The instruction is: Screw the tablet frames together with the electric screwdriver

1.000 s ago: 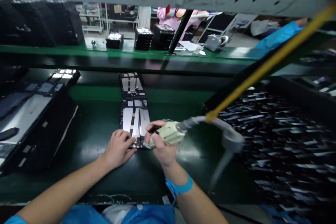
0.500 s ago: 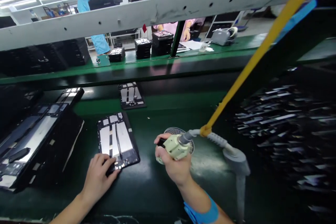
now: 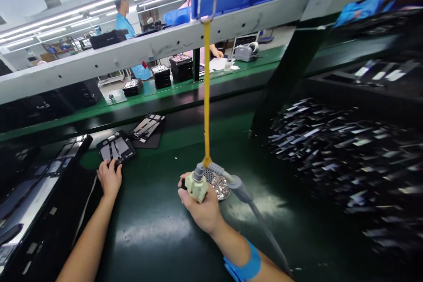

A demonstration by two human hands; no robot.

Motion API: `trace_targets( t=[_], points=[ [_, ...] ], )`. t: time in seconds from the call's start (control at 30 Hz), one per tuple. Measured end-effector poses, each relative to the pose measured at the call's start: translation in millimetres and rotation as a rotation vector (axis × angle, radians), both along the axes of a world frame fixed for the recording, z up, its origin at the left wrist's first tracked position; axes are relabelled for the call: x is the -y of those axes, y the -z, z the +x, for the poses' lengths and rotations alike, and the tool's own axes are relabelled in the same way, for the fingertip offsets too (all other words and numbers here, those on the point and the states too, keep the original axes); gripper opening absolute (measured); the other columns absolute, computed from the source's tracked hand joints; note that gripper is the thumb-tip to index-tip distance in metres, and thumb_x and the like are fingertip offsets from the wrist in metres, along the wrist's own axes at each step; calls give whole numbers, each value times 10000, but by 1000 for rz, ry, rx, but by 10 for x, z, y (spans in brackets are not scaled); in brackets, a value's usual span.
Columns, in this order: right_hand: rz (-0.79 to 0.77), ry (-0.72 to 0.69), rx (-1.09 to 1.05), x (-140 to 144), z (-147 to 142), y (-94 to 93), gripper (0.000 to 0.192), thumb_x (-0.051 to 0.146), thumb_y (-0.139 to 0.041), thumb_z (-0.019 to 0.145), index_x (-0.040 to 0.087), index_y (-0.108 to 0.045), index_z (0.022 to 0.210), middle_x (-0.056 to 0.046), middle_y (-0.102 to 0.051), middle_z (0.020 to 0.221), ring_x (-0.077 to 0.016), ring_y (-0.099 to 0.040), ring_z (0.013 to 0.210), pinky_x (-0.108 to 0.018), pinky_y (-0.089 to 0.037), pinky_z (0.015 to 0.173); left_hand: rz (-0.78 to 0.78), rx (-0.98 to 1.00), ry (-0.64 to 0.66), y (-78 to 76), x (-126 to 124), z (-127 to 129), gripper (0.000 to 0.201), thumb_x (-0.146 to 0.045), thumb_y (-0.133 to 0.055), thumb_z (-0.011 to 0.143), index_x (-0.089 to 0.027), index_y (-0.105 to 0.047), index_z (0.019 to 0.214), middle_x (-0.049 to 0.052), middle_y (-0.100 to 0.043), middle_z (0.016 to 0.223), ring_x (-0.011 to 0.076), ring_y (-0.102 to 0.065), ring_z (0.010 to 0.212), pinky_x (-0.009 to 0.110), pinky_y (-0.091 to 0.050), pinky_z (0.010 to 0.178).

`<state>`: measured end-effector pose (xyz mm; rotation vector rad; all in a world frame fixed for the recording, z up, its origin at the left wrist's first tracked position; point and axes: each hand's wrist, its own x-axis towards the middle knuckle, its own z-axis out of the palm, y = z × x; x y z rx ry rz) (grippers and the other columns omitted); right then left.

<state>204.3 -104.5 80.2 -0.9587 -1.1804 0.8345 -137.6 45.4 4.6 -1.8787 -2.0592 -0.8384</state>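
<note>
No lettering, brand, number or sign can be read; the small pale patches left of the electric screwdriver bear no legible print.

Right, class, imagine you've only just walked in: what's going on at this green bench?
A person works with both bare hands. The left hand has its fingers on the near edge of an opened tablet-like device, with a similar device lying just beyond it. The right hand grips a pale green tool attached to a yellow strap, partly in front of a dish of small metal pieces. The tool is away from both devices.
</note>
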Motion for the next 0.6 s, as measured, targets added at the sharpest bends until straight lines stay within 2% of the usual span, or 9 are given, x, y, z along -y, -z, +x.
trace_targets(
  t=[0.07,0.17,0.27,0.33,0.4,0.5,0.6],
  points=[
    [1,9,27,-9,1,3,128,315,-713,833,209,-681,897,-25,-683,812,-141,-600,603,-279,-535,545,34,38,-108,16,-263,10,410,-318,-516,975,-163,-619,1340,225,-488,1437,403,-403,1402,653,-334,1118],
    [-2,39,66,-24,4,-9,140,336,-699,833,206,-657,860,-14,-670,772,-151,-612,640,-290,-553,612,56,100,-230,4,-562,-35,400,-262,-529,939,-146,-614,1312,236,-512,1396,428,-401,1381,730,-296,1094],
    [-31,50,89,-22,-1,-29,144,339,-688,830,204,-644,854,0,-664,752,-148,-619,664,-283,-556,665,74,120,-268,-35,-729,-88,381,-196,-514,907,-120,-636,1260,246,-514,1382,451,-367,1395,772,-228,1107],
    [-51,46,91,-10,-12,-43,142,341,-677,831,204,-637,840,3,-662,749,-144,-615,666,-274,-549,670,69,90,-190,-49,-799,-82,396,-183,-519,896,-118,-645,1265,229,-504,1419,424,-356,1423,704,-226,1166],
    [-61,40,94,11,-27,-57,148,348,-667,829,207,-627,810,-1,-662,754,-146,-611,671,-276,-545,674,33,42,-50,-38,-875,-30,403,-196,-542,895,-138,-663,1276,185,-530,1431,362,-407,1412,562,-292,1206],
    [-81,49,115,46,-47,-76,166,354,-655,813,218,-596,738,-2,-636,720,-158,-603,685,-289,-537,688,-45,-4,104,-3,-1061,97,395,-226,-528,940,-145,-669,1300,147,-584,1403,282,-510,1341,389,-388,1174],
    [-149,38,117,75,-55,-91,199,359,-639,790,231,-545,671,11,-579,654,-158,-568,664,-294,-517,683,-123,-25,150,-56,-1367,197,381,-293,-492,1016,-146,-641,1335,138,-600,1396,259,-547,1318,374,-423,1149]
  ],
)
